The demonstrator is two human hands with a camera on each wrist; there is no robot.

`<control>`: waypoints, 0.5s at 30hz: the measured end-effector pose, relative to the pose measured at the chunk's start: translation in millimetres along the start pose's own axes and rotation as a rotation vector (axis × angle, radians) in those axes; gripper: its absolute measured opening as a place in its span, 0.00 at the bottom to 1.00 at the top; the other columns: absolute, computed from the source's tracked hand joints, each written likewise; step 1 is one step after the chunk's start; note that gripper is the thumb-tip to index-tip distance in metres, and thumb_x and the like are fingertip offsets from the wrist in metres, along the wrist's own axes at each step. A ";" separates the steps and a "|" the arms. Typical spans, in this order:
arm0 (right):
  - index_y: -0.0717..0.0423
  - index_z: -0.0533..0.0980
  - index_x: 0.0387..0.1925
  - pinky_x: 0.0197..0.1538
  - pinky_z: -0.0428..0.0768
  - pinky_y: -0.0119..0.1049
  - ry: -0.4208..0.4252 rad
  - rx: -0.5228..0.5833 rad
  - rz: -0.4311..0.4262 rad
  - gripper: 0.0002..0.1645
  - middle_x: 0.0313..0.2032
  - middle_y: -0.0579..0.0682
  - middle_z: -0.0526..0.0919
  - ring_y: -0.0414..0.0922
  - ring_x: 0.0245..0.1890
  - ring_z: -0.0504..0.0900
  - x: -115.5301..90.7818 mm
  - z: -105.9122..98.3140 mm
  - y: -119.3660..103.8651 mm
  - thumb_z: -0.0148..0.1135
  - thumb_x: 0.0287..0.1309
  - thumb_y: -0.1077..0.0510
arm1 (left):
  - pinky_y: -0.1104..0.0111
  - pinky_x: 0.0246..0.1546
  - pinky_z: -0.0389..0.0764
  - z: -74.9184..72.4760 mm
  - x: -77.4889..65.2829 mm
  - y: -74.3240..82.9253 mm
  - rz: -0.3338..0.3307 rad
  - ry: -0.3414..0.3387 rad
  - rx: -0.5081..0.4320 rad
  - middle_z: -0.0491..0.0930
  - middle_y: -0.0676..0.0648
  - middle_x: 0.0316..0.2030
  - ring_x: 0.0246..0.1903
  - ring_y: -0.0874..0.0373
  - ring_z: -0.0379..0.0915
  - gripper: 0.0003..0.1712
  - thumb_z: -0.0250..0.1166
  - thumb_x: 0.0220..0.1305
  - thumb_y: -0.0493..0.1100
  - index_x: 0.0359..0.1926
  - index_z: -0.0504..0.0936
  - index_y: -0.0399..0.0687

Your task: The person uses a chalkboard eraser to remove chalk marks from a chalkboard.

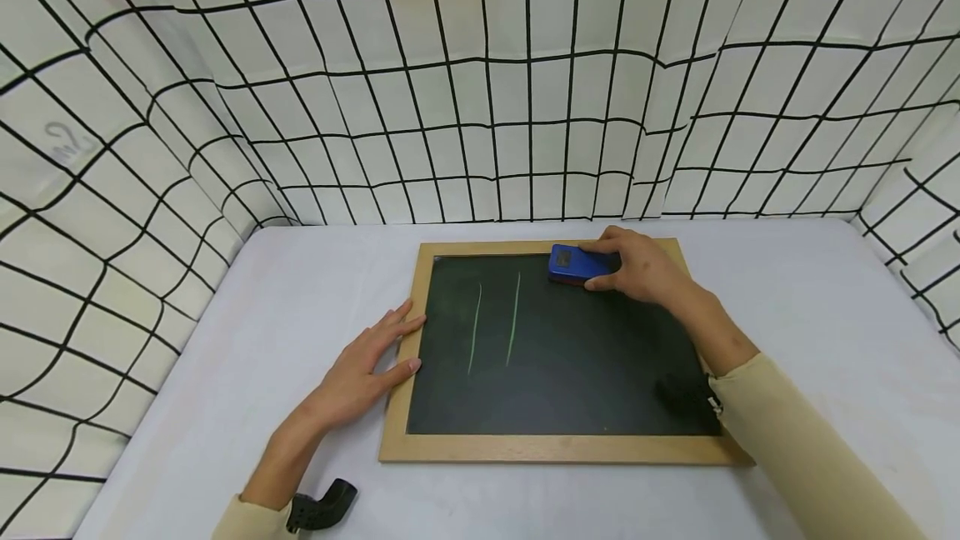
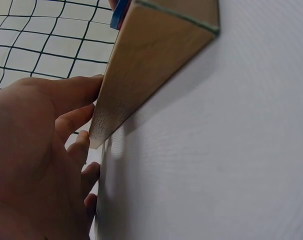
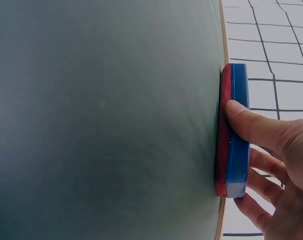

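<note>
A chalkboard point(image 1: 577, 373) in a pale wooden frame lies on a white-covered table. Two thin green chalk lines, a left one point(image 1: 475, 330) and a right one point(image 1: 513, 320), run down its left half. My right hand point(image 1: 641, 267) grips a blue board eraser point(image 1: 573, 263) at the top right of the board. In the right wrist view the eraser's red felt side point(image 3: 224, 132) faces the board, with the thumb along its edge. With its fingers spread, my left hand point(image 1: 367, 369) rests at the frame's left edge; the left wrist view shows fingertips point(image 2: 96, 82) touching the frame's side.
White walls with a black wire-like grid point(image 1: 487, 98) stand behind the table and on both sides. White tabletop point(image 1: 300, 307) surrounds the board. A black wrist device point(image 1: 322, 507) sits on the left wrist, and another point(image 1: 686, 394) on the right wrist overhangs the board.
</note>
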State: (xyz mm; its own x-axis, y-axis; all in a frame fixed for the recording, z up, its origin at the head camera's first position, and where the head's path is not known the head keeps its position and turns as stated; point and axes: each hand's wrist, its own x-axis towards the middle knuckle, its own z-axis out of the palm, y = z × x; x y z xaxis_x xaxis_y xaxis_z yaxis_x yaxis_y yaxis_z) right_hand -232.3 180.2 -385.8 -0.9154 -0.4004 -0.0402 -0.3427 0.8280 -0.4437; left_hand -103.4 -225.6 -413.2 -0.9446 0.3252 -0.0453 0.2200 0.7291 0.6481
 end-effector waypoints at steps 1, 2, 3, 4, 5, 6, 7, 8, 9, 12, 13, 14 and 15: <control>0.54 0.74 0.72 0.52 0.78 0.51 -0.001 0.006 -0.003 0.40 0.56 0.58 0.80 0.54 0.49 0.77 0.3 -0.5 0.9 0.76 0.60 0.51 | 0.34 0.79 0.42 0.2 0.4 0.0 0.001 0.000 -0.001 0.51 0.43 0.84 0.83 0.35 0.42 0.36 0.63 0.74 0.52 0.78 0.66 0.53; 0.54 0.74 0.72 0.53 0.78 0.51 -0.002 0.010 -0.004 0.40 0.57 0.59 0.80 0.54 0.49 0.77 0.5 -0.8 1.8 0.76 0.60 0.51 | 0.34 0.79 0.42 0.4 0.6 0.0 0.001 0.000 -0.001 0.51 0.43 0.84 0.83 0.35 0.42 0.36 0.63 0.74 0.52 0.78 0.66 0.53; 0.54 0.74 0.72 0.53 0.78 0.52 0.000 0.013 -0.005 0.40 0.57 0.59 0.80 0.54 0.49 0.77 0.4 -0.9 2.5 0.76 0.60 0.51 | 0.34 0.79 0.42 0.6 0.9 -0.1 0.001 0.001 -0.002 0.51 0.43 0.84 0.83 0.35 0.42 0.36 0.63 0.74 0.52 0.78 0.66 0.53; 0.54 0.73 0.72 0.54 0.78 0.52 0.002 0.014 -0.004 0.40 0.58 0.59 0.79 0.55 0.50 0.77 0.0 -0.9 2.6 0.76 0.61 0.50 | 0.34 0.79 0.42 0.7 1.1 -0.2 0.001 0.000 -0.003 0.51 0.43 0.84 0.83 0.35 0.42 0.36 0.63 0.74 0.52 0.78 0.66 0.54; 0.54 0.73 0.72 0.54 0.78 0.52 0.005 0.016 -0.005 0.40 0.58 0.59 0.79 0.55 0.50 0.77 -0.5 -0.8 2.9 0.76 0.61 0.50 | 0.34 0.80 0.42 0.8 1.3 -0.3 0.000 0.000 -0.003 0.51 0.43 0.84 0.83 0.35 0.42 0.36 0.63 0.74 0.52 0.78 0.66 0.54; 0.53 0.73 0.72 0.54 0.78 0.53 0.008 0.018 -0.006 0.41 0.59 0.59 0.79 0.55 0.51 0.78 -1.0 -0.4 3.4 0.76 0.61 0.50 | 0.34 0.80 0.42 0.9 1.6 -0.3 -0.001 -0.001 -0.003 0.51 0.42 0.84 0.83 0.35 0.42 0.36 0.63 0.74 0.52 0.78 0.66 0.54; 0.53 0.73 0.72 0.55 0.78 0.53 0.012 0.022 -0.006 0.41 0.59 0.59 0.79 0.55 0.51 0.78 -1.5 0.0 3.7 0.76 0.61 0.50 | 0.34 0.80 0.42 0.9 1.9 -0.2 -0.002 -0.002 -0.002 0.51 0.42 0.84 0.83 0.35 0.42 0.36 0.63 0.74 0.52 0.78 0.66 0.54; 0.53 0.73 0.73 0.55 0.78 0.54 0.016 0.027 -0.006 0.41 0.59 0.59 0.79 0.56 0.52 0.78 -2.0 0.5 4.2 0.76 0.60 0.50 | 0.34 0.80 0.42 1.0 2.2 -0.2 -0.003 -0.002 -0.001 0.51 0.43 0.84 0.83 0.35 0.41 0.36 0.63 0.74 0.53 0.78 0.66 0.54; 0.52 0.73 0.73 0.56 0.78 0.54 0.021 0.033 -0.005 0.41 0.60 0.59 0.79 0.56 0.53 0.78 -2.5 1.0 4.6 0.76 0.60 0.49 | 0.34 0.80 0.42 0.9 2.4 -0.2 -0.003 -0.003 0.000 0.51 0.43 0.84 0.83 0.35 0.42 0.36 0.63 0.74 0.53 0.78 0.66 0.54; 0.52 0.73 0.73 0.58 0.78 0.55 0.032 0.059 0.004 0.41 0.61 0.59 0.79 0.57 0.55 0.78 -3.8 2.9 5.8 0.76 0.60 0.49 | 0.34 0.79 0.42 0.6 2.7 -0.3 -0.002 -0.003 0.001 0.51 0.43 0.84 0.83 0.35 0.42 0.36 0.63 0.74 0.53 0.78 0.66 0.54; 0.51 0.73 0.73 0.59 0.78 0.56 0.033 0.070 0.009 0.41 0.62 0.59 0.78 0.57 0.56 0.78 -4.1 3.5 6.1 0.76 0.60 0.48 | 0.34 0.79 0.42 0.5 2.5 -0.4 -0.002 -0.002 0.000 0.51 0.43 0.84 0.83 0.35 0.42 0.36 0.63 0.74 0.53 0.78 0.67 0.54; 0.51 0.73 0.73 0.60 0.78 0.56 0.034 0.082 0.014 0.41 0.63 0.59 0.78 0.58 0.58 0.78 -4.3 4.1 6.3 0.76 0.60 0.48 | 0.33 0.79 0.42 0.5 2.4 -0.7 -0.001 -0.002 -0.002 0.51 0.43 0.84 0.83 0.35 0.42 0.36 0.64 0.74 0.53 0.78 0.67 0.54; 0.50 0.73 0.73 0.60 0.78 0.57 0.034 0.093 0.019 0.42 0.64 0.58 0.78 0.58 0.59 0.78 -4.5 4.7 6.8 0.76 0.60 0.47 | 0.33 0.79 0.42 0.7 2.1 -1.0 -0.001 -0.002 -0.003 0.51 0.43 0.84 0.83 0.35 0.42 0.36 0.64 0.74 0.53 0.78 0.67 0.54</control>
State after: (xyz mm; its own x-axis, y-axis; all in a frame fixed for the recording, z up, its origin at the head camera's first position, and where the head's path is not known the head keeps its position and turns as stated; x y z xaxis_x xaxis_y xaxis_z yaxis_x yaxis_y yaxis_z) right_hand -229.5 185.8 -392.9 -0.9286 -0.3706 -0.0198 -0.3059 0.7945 -0.5245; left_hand -105.5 -225.3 -414.5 -0.9443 0.3255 -0.0476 0.2180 0.7274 0.6506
